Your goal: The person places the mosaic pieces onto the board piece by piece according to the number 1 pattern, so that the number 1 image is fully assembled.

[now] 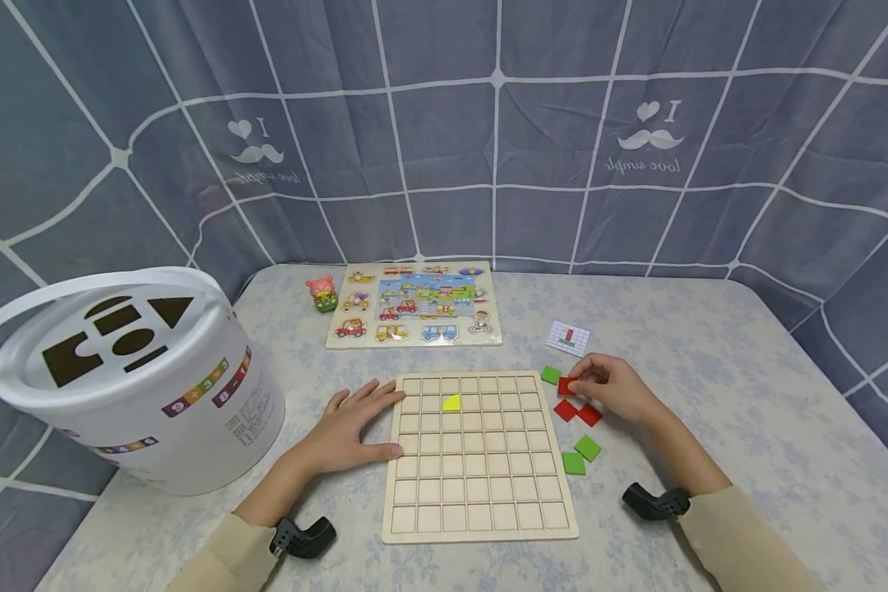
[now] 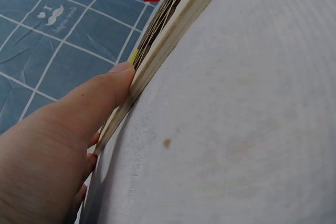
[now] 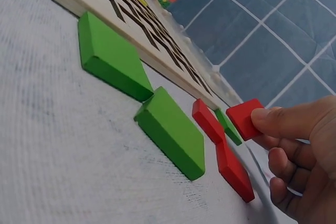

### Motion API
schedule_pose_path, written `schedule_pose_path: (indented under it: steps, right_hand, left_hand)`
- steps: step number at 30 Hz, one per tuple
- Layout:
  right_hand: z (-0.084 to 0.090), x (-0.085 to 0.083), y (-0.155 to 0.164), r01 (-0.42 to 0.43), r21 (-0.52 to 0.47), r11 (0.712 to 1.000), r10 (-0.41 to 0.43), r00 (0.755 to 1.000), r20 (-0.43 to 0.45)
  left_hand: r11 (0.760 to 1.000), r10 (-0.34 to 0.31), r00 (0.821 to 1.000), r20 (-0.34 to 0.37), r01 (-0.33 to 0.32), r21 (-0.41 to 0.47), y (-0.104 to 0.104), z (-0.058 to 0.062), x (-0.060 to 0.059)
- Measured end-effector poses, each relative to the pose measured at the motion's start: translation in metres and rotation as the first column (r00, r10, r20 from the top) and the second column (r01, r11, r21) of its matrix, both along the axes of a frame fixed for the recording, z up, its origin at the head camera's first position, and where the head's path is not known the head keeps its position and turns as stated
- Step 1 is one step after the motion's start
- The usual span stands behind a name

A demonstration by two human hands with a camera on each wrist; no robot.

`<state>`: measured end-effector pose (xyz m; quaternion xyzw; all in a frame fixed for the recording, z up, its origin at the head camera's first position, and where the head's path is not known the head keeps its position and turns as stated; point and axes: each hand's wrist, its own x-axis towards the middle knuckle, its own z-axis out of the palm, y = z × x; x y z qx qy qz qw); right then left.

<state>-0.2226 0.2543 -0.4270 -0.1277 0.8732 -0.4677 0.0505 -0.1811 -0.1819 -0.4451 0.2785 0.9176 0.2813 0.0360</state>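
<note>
My right hand [image 1: 617,390] pinches a red square tile [image 3: 244,119] between thumb and fingers, raised off the table in the right wrist view. Two more red tiles [image 1: 566,410] lie just below that hand. Several green tiles [image 1: 587,448] rest along the right side of a wooden grid board [image 1: 481,538]. My left hand [image 1: 344,436] lies at the board's left edge with fingers spread; its thumb [image 2: 113,85] touches the edge. One yellow quarter-round piece [image 1: 452,403] sits in a cell of the board's upper part.
Behind the right hand is a small printed grid card [image 1: 568,338]. A picture puzzle board [image 1: 414,339] and a pink-headed figurine [image 1: 321,293] stand at the back. To the left is a large white bucket [image 1: 215,436] with shaped holes in its lid. A grid-patterned curtain [image 1: 451,164] hangs behind.
</note>
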Motion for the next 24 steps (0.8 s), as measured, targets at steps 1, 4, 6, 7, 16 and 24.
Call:
schedule_pose_path:
  steps: [1,4,6,7,16,24]
  right_hand:
    - [0.000,0.000,0.000,0.002,0.000,1.000,-0.002,1.000,0.000]
    - [0.002,0.001,-0.003,0.001,0.000,1.000,-0.001,1.000,-0.002]
    - [0.002,0.000,-0.005,-0.005,0.006,1.000,0.005,1.000,-0.008]
    - [0.002,0.000,-0.006,-0.005,0.009,1.000,0.006,1.000,-0.010]
    - [0.010,-0.001,-0.022,-0.067,0.000,0.998,0.067,0.997,-0.030]
    - [0.005,-0.005,-0.032,-0.108,-0.071,0.992,0.109,0.994,0.014]
  left_hand:
    - [1.000,0.000,1.000,-0.002,0.000,0.000,0.000,0.000,0.000]
    - [1.000,0.001,1.000,-0.002,-0.001,0.001,0.000,-0.001,0.000]
    - [1.000,0.005,1.000,-0.003,-0.005,0.000,0.000,0.000,0.000]
    - [1.000,0.005,1.000,-0.003,-0.005,-0.001,0.000,0.000,0.000]
    - [1.000,0.011,1.000,-0.008,-0.011,-0.019,0.000,-0.001,-0.001]
    - [1.000,0.009,1.000,-0.006,-0.009,-0.016,0.000,0.000,0.000]
